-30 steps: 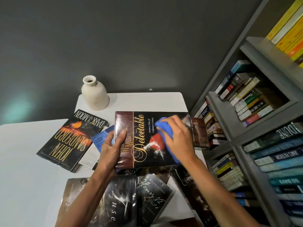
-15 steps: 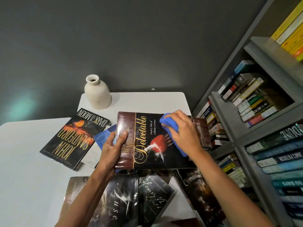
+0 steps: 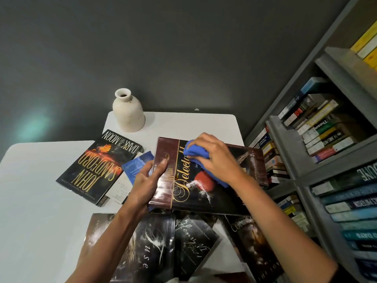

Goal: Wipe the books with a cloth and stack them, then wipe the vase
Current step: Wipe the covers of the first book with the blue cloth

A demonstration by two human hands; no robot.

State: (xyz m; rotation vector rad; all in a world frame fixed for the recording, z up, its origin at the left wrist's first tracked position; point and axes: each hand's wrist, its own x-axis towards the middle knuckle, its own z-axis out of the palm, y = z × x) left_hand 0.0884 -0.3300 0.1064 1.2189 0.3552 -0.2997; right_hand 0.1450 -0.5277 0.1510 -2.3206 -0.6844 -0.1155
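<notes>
A dark hardback with gold script, the "Delectable" book point(image 3: 195, 193), is held flat above the table. My left hand point(image 3: 148, 180) grips its left spine edge, thumb on the cover. My right hand point(image 3: 216, 158) grips a bunched blue cloth point(image 3: 195, 153) and presses it on the upper middle of the cover. A cream ceramic vase point(image 3: 128, 111) stands upright at the table's far side. The "Dark of the Moon" book point(image 3: 98, 166) lies flat to the left. Several dark books point(image 3: 163, 246) lie spread near me.
The white table point(image 3: 40, 211) has a second white top point(image 3: 183, 123) behind it. A blue book point(image 3: 136, 164) and a white paper lie partly under the held book. A grey bookshelf point(image 3: 285, 152) full of books fills the right side.
My right hand has slid the blue cloth leftward across the cover, from the right part toward the gold title. My left hand keeps its grip on the spine edge.
</notes>
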